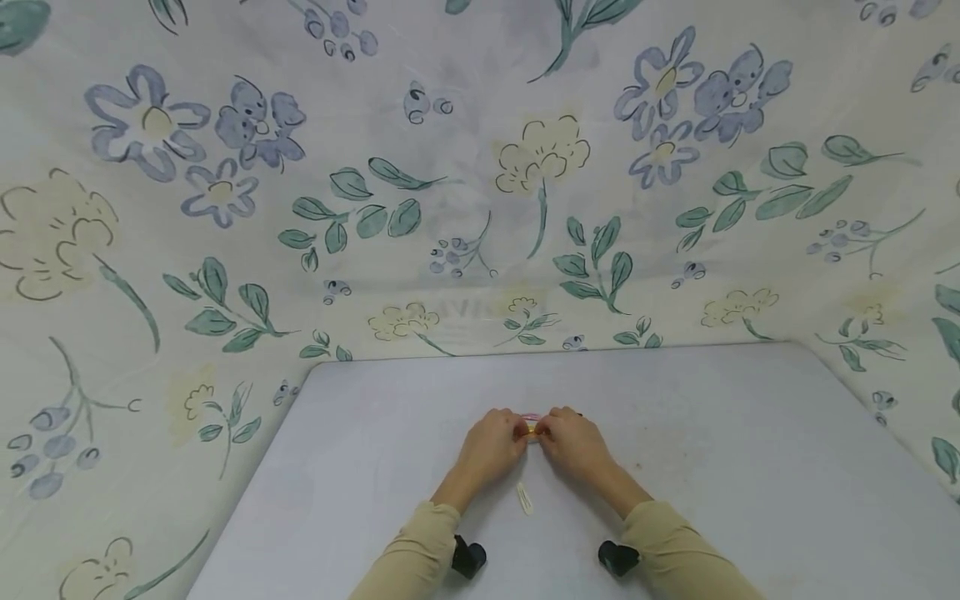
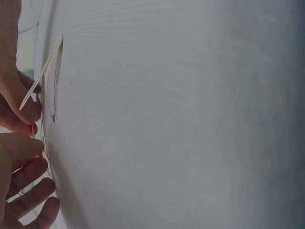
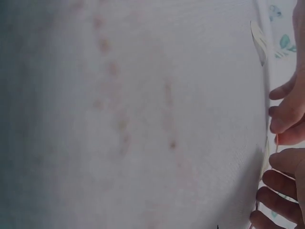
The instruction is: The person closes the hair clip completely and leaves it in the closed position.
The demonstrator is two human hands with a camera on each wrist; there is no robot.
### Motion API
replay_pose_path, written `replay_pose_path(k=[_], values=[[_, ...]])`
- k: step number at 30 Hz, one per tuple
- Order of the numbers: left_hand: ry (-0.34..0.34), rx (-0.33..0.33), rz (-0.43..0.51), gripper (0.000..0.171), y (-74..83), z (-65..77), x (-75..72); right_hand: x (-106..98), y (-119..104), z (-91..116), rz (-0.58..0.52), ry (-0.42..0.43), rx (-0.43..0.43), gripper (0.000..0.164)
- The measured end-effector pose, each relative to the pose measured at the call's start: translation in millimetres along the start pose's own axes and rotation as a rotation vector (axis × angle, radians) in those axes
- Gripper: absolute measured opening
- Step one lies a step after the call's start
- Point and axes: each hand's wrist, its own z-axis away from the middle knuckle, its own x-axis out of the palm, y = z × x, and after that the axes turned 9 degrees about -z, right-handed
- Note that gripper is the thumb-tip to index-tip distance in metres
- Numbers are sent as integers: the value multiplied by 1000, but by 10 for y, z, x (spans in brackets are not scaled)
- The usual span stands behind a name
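Note:
Near the middle of the table both hands meet. My left hand (image 1: 489, 442) and my right hand (image 1: 576, 443) each pinch one side of a thin orange-yellow strand (image 1: 532, 430) between thumb and forefinger. A pink strand (image 1: 530, 416) arches just beyond the fingertips. The strands' exact kind is too small to tell. Pale cream cord (image 1: 524, 498), looped into a narrow bundle, lies on the table just nearer than the hands; it also shows in the left wrist view (image 2: 53, 71). In the right wrist view a thin reddish strand (image 3: 277, 141) runs between the two hands' fingertips.
A white table (image 1: 375, 417) lies under the hands, with faint reddish marks (image 3: 112, 69) on its surface. Flower-patterned cloth (image 1: 465, 292) rises behind it and at both sides. Black wrist devices (image 1: 468, 557) sit at the sleeves.

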Motion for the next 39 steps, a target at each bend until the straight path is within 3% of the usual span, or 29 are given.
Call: replay_pose_path(k=[10, 21, 32, 39], values=[[34, 30, -55, 7, 12, -23, 40, -2, 3, 19, 24, 74, -102, 4], [11, 3, -79, 10, 50, -1, 15, -6, -4, 7, 42, 38, -64, 5], [18, 17, -74, 10, 42, 56, 29, 3, -15, 58, -4, 35, -81, 9], [31, 23, -63, 12, 27, 82, 25, 21, -25, 69, -34, 18, -40, 11]])
